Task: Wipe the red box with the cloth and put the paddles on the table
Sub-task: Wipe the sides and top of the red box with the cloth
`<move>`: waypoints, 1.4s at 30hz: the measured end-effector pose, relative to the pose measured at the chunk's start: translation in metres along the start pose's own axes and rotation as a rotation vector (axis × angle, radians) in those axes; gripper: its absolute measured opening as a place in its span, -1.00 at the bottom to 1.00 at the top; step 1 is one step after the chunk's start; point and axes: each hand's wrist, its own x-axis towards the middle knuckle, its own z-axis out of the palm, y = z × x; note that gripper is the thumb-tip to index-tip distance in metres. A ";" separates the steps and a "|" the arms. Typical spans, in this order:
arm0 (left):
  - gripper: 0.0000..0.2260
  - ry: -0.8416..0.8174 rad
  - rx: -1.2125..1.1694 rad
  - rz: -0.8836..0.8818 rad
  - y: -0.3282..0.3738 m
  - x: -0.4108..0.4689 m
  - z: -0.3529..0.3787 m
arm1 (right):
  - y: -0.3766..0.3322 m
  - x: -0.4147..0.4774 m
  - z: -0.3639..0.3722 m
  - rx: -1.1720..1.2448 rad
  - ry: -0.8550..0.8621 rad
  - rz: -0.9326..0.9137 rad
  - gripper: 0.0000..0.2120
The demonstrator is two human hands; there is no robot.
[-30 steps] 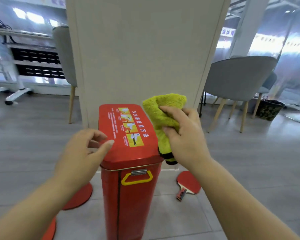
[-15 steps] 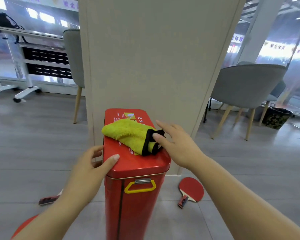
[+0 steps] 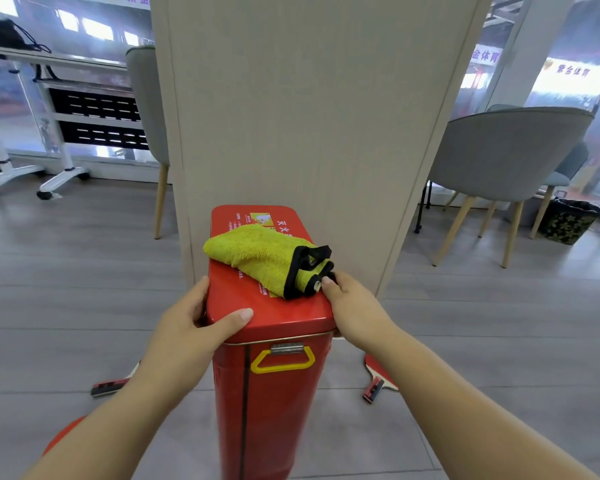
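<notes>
Your right hand has dropped to the box edge, clasping it, thumb against the cloth; your left hand grips the near corner.

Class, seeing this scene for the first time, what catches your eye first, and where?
A tall red box stands centre frame against a pillar, a yellow cloth lying on its lid. The left hand grips the lid's near corner and the right hand pinches the cloth's end. A red paddle lies on the floor to its right.

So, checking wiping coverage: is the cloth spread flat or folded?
Folded: the yellow cloth lies doubled over on the red box, black-edged layers stacked.
</notes>
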 end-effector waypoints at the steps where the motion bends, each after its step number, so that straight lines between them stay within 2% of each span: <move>1: -0.53 0.008 -0.037 0.000 0.000 0.000 0.000 | -0.001 -0.001 0.002 -0.011 0.022 0.016 -0.70; 5: -0.56 0.012 -0.146 -0.013 -0.001 0.002 0.000 | -0.005 -0.008 0.007 -0.043 0.086 0.045 -0.68; 10: -0.63 -0.064 -0.126 -0.047 0.000 0.010 -0.009 | -0.003 -0.021 0.008 0.002 0.109 0.065 -0.67; 15: -0.45 -0.156 -0.090 -0.102 0.001 0.026 -0.019 | 0.004 -0.033 0.006 0.094 0.098 0.106 -0.66; 21: -0.36 -0.192 -0.089 -0.091 -0.002 0.037 -0.028 | -0.003 -0.039 0.008 0.194 0.087 0.130 -0.65; 22: -0.33 -0.200 -0.091 -0.092 -0.002 0.036 -0.030 | -0.005 -0.040 0.007 0.187 0.078 0.125 -0.65; 24: -0.22 -0.234 -0.078 -0.088 -0.003 0.031 -0.032 | -0.006 -0.041 0.001 0.207 0.043 0.115 -0.79; 26: -0.02 -0.253 0.001 -0.075 -0.007 0.022 -0.031 | -0.003 -0.043 -0.007 0.273 -0.035 0.099 -0.91; 28: 0.15 -0.220 0.162 -0.040 -0.013 0.014 -0.025 | 0.002 -0.047 -0.014 0.333 -0.103 0.073 -0.86; 30: 0.10 -0.102 0.254 0.007 -0.019 0.011 -0.019 | 0.007 -0.050 -0.015 0.380 -0.122 0.063 -0.83; 32: 0.02 -0.031 0.245 0.028 -0.020 0.013 -0.017 | 0.010 -0.050 -0.012 0.412 -0.110 0.060 -0.81; 35: 0.04 -0.025 0.307 0.031 -0.018 0.019 -0.024 | 0.006 -0.050 -0.009 0.436 -0.095 0.052 -0.79; 38: 0.06 -0.037 0.405 0.011 -0.014 0.024 -0.038 | 0.001 -0.050 0.000 0.467 -0.132 0.048 -0.86; 40: -0.02 -0.033 0.428 -0.002 -0.013 0.029 -0.055 | -0.006 -0.048 0.013 0.465 -0.149 0.033 -0.76; 42: -0.11 -0.010 0.408 0.004 -0.013 0.033 -0.076 | -0.015 -0.044 0.029 0.430 -0.149 0.019 -0.52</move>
